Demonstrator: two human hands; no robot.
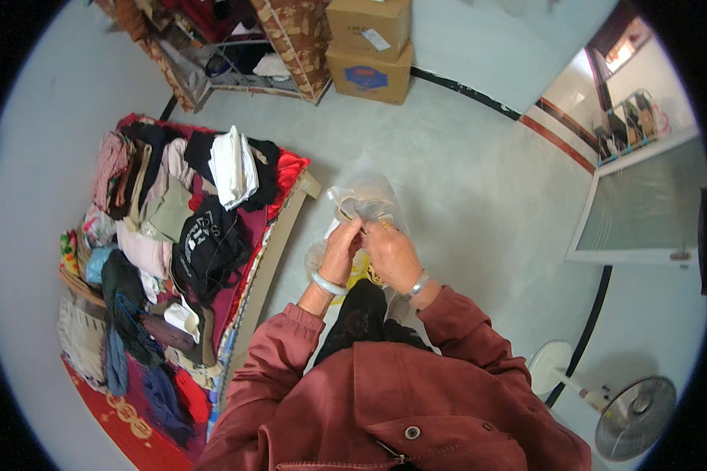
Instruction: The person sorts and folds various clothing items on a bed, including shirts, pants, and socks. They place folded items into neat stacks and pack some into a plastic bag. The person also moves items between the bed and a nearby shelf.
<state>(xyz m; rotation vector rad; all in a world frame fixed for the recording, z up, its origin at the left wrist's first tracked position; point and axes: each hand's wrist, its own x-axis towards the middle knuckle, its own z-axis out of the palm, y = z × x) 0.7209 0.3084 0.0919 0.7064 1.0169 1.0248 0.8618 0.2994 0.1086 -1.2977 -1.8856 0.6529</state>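
Note:
A translucent plastic bag [370,183] is held out before me, with pale tan loops showing in or against it; I cannot tell what they are. My left hand [340,250] pinches the near edge of the bag between thumb and fingers, a pale bangle on its wrist. Close beside it, my right hand [393,253] grips the same edge, its fingertips almost meeting the left ones. A ring and a silver-coloured bracelet show on that side. Below the hands, a yellow item [362,266] and another crumpled clear bag [314,257] are partly hidden.
To the left, a bed [291,221] bears folded clothes, a black printed bag [209,250] and white folded cloth [233,168]. Two cardboard boxes [368,76] are stacked beside a fabric wardrobe [294,41]. A standing fan [636,418] is at lower right, below a glazed door [642,200].

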